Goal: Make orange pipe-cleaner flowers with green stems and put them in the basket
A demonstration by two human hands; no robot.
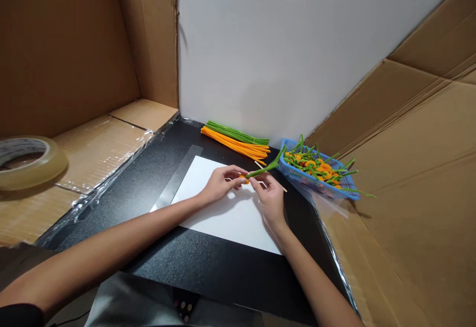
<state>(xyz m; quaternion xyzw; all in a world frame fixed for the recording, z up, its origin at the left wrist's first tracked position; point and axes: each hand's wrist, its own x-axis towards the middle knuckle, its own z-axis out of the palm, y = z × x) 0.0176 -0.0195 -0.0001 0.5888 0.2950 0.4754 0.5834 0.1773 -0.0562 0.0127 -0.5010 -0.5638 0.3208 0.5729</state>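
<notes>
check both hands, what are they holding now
Left hand: closed, pinching the orange end of a green pipe cleaner.
Right hand: closed, on the same pipe cleaner.

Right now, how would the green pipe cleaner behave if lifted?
Probably light and bendable yet springy enough to keep its shape: the green pipe cleaner juts out from the right hand without drooping. Its fuzzy surface likely grips rather than slips.

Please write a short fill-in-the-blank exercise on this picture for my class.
1. The left hand and right hand hold a ____ pipe cleaner above a white sheet.
2. The blue plastic basket sits to the ____ of the hands.
3. A roll of clear ____ rests on the cardboard at the far left.

Missing words: green; right; tape.
</notes>
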